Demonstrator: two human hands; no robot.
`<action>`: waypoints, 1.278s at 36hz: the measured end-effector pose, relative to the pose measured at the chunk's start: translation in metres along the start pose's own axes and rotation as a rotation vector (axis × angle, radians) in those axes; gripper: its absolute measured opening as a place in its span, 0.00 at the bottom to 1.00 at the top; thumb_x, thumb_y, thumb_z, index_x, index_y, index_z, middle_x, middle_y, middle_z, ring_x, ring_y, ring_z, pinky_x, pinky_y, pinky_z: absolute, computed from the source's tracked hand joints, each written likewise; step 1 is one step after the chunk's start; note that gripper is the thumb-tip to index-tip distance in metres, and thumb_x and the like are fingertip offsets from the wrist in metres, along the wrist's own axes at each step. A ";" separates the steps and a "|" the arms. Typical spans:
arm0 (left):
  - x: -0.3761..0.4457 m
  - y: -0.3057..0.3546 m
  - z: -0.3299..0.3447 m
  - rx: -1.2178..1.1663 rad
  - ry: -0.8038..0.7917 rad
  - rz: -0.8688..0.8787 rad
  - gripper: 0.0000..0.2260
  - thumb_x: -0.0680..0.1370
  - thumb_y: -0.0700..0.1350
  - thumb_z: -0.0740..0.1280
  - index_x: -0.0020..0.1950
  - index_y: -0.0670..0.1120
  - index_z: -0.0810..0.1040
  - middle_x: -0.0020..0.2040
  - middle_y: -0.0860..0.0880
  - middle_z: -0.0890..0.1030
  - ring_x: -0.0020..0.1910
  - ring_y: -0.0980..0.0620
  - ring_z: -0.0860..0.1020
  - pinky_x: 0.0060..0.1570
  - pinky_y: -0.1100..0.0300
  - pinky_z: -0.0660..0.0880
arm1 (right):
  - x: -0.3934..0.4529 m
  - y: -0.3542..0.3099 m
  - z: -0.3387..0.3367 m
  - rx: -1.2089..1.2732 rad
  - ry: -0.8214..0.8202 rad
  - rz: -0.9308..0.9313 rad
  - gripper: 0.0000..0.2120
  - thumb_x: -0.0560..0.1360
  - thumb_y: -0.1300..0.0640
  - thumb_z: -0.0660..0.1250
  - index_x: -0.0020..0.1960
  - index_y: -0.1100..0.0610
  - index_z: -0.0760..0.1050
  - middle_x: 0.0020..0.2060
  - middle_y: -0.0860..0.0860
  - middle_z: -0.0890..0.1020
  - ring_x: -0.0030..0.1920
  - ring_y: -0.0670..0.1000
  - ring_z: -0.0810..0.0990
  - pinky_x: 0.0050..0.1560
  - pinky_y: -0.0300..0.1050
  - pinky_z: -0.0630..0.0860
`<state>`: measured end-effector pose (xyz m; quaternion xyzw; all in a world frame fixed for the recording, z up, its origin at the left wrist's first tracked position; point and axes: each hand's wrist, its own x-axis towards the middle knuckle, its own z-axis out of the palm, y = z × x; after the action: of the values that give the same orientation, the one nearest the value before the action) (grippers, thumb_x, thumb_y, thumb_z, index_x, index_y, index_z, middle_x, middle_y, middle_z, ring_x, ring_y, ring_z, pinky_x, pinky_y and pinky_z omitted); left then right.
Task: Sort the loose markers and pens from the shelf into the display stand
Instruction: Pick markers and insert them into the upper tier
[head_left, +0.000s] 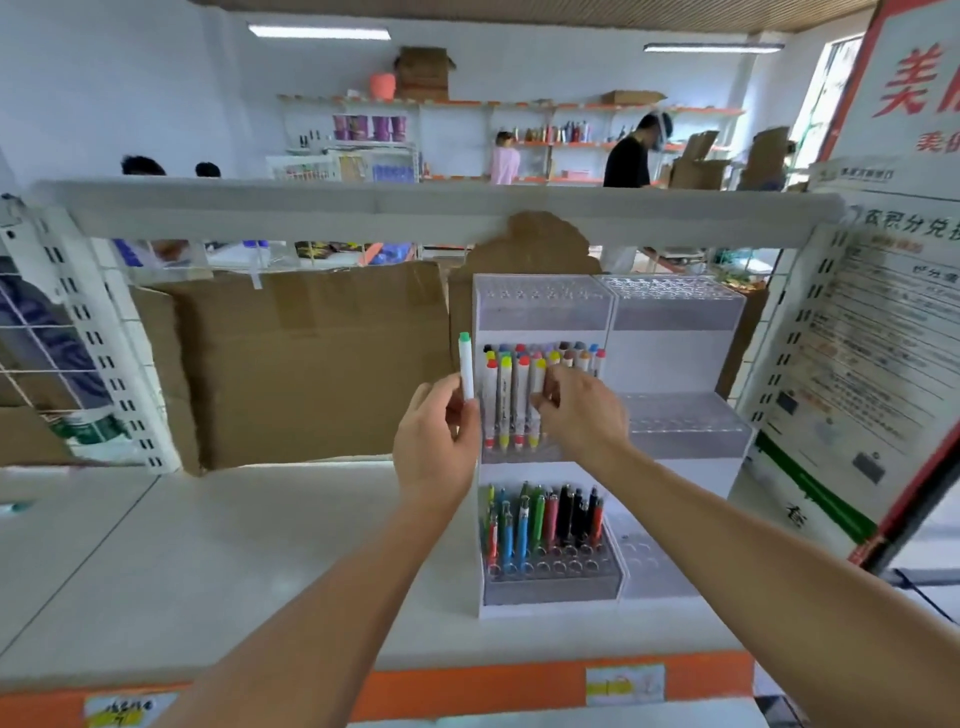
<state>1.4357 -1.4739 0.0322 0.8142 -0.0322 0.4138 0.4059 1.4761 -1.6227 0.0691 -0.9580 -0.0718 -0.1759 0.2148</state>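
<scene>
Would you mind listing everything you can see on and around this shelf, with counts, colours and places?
Display stand: one, white and clear, tiered, right of centre on the shelf.
Second stand: one, same kind, empty as far as visible, right beside it.
Markers: many, white bodies with mixed caps, middle tier.
Pens: about a dozen, mixed colours, bottom tier.
Cardboard: brown sheets, against the shelf back.
Poster: one, printed, far right.
Shelf: white, orange front edge.
Left hand: holds a green-capped white marker upright.
Right hand: fingers on the middle-tier markers.
</scene>
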 end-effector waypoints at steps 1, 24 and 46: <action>0.001 0.002 0.000 -0.004 0.000 0.009 0.11 0.77 0.40 0.67 0.58 0.41 0.79 0.45 0.48 0.79 0.40 0.50 0.77 0.43 0.56 0.77 | -0.002 0.001 -0.001 0.028 0.056 -0.001 0.09 0.78 0.48 0.63 0.48 0.53 0.69 0.41 0.46 0.73 0.40 0.50 0.75 0.38 0.42 0.68; -0.004 -0.012 0.000 0.079 -0.027 -0.092 0.21 0.79 0.55 0.53 0.64 0.45 0.75 0.59 0.47 0.77 0.57 0.51 0.73 0.47 0.61 0.66 | 0.004 0.013 -0.031 0.506 0.443 -0.164 0.05 0.80 0.59 0.61 0.45 0.56 0.70 0.31 0.46 0.74 0.31 0.50 0.74 0.30 0.45 0.71; -0.012 -0.032 0.002 0.164 -0.123 -0.247 0.17 0.82 0.51 0.55 0.67 0.46 0.71 0.64 0.46 0.76 0.63 0.47 0.72 0.55 0.55 0.69 | 0.010 0.021 0.008 0.260 0.214 -0.097 0.08 0.80 0.57 0.60 0.43 0.56 0.66 0.31 0.52 0.76 0.31 0.55 0.74 0.30 0.44 0.69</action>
<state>1.4412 -1.4578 0.0028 0.8663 0.0772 0.3113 0.3830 1.4919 -1.6371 0.0581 -0.8933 -0.1170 -0.2763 0.3345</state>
